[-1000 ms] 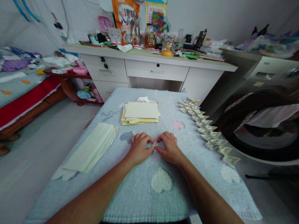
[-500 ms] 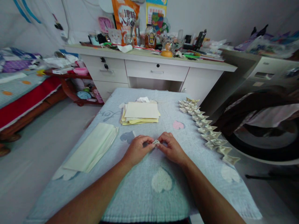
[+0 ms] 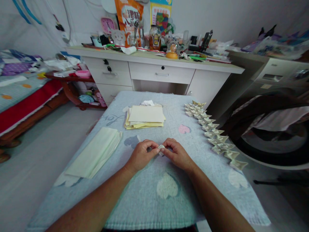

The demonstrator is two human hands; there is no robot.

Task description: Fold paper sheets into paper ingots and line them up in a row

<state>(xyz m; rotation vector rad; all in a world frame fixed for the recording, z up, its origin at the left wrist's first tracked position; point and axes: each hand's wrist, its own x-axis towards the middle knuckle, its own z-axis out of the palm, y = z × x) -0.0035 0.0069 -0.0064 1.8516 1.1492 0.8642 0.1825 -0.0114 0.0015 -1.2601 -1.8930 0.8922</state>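
Soft blue, heart-patterned cloth (image 3: 135, 206) spreads below; over its middle, left hand (image 3: 141, 156) and right hand (image 3: 178, 155) pinch a small folded paper (image 3: 161, 148) between thumbs and fingers. Pointed paper shapes (image 3: 218, 140) line the right side.

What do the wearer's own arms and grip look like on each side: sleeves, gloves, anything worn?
Left arm and right arm show no sleeves, watch or bracelet. Left grip and right grip are ungloved hands; small rings can't be ruled out.
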